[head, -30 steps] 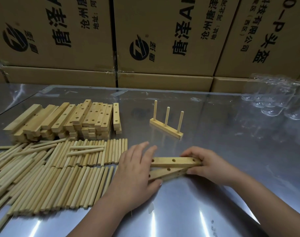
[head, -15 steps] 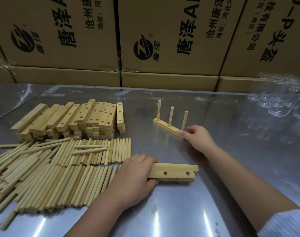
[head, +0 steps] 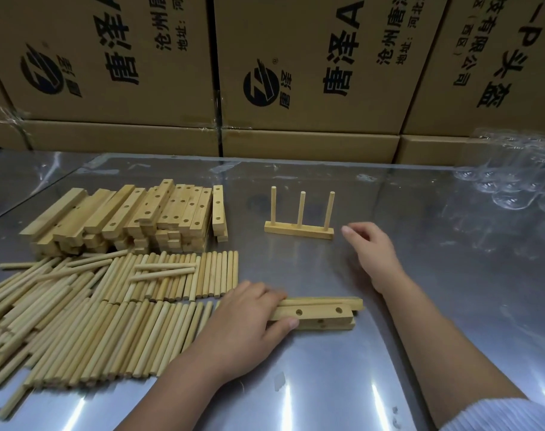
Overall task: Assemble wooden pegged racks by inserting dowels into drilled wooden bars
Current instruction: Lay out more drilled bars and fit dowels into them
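Gleaming metal table (head: 470, 275) under dowels (head: 109, 321) and bars (head: 321, 313), cardboard boxes (head: 311, 57) behind.

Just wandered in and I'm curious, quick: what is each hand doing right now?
Left hand: holds the drilled bars by their left end.
Right hand: open, holding nothing, beside the finished rack.

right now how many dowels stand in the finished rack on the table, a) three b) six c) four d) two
a: three dowels stand upright in the finished rack; the right hand is beside it, empty, and the left hand grips the drilled bars.
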